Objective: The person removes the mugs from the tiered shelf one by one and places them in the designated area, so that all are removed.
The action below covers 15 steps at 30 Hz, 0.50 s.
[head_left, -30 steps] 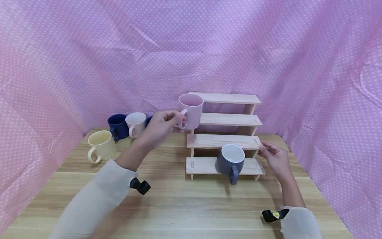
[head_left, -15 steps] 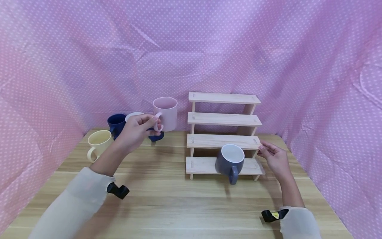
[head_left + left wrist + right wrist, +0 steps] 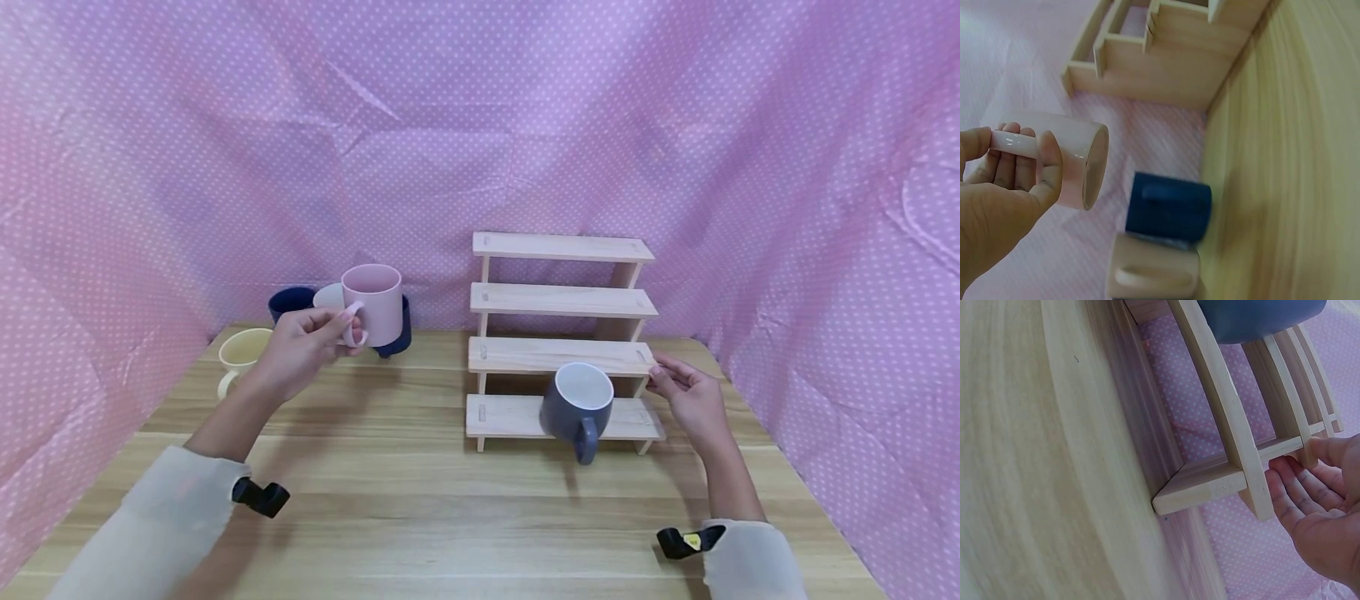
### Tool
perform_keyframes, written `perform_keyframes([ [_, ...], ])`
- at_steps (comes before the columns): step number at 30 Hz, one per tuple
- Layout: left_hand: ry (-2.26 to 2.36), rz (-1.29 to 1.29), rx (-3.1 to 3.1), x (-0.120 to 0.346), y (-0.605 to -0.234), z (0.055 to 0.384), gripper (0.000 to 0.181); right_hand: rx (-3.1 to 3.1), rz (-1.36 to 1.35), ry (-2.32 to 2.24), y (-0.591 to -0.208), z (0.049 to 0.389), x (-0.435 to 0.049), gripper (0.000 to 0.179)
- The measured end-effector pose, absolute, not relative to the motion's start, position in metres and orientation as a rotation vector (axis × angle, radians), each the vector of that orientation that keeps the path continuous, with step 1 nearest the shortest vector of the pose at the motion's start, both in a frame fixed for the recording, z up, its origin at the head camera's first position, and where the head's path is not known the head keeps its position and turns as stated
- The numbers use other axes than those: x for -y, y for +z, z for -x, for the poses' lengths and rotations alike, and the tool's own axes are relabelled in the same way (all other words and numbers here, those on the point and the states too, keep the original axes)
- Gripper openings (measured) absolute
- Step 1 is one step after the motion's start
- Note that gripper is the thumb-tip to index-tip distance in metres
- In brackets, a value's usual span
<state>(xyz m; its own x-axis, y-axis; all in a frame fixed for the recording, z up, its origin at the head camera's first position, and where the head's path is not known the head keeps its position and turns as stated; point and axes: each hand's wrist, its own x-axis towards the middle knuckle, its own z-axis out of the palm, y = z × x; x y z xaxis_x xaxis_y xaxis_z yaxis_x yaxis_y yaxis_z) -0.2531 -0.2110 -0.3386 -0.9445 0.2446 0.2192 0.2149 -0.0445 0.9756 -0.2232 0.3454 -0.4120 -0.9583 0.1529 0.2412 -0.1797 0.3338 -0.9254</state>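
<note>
My left hand [image 3: 303,352] pinches the handle of a pink mug [image 3: 377,304], holding it upright above the table's back left. In the left wrist view, the thumb and fingers close on the handle [image 3: 1013,143]. A stepped wooden shelf rack [image 3: 558,301] stands right of centre. My right hand [image 3: 696,402] pinches the right end of its second-lowest board, the thumb on the board's end in the right wrist view. On the lowest board sits a grey mug [image 3: 573,414] with a white inside, its handle toward me.
Behind the pink mug are a dark blue mug [image 3: 405,327] and a white mug [image 3: 327,296], both partly hidden. Another dark blue mug [image 3: 291,300] and a yellow mug [image 3: 242,346] stand farther left. Pink dotted cloth [image 3: 480,125] hangs around the wooden table [image 3: 465,517].
My left hand has carried the pink mug left and somewhat lower, away from the rack to in front of the blue and white mugs. My right hand stays at the rack.
</note>
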Motion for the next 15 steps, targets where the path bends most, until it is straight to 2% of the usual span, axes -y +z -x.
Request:
perform_keyframes([
  [15,2.327,-0.573,-1.958,0.26,-0.378,0.253,0.02,2.311,-0.026,1.669,-0.411,0.222,-0.344,0.052],
])
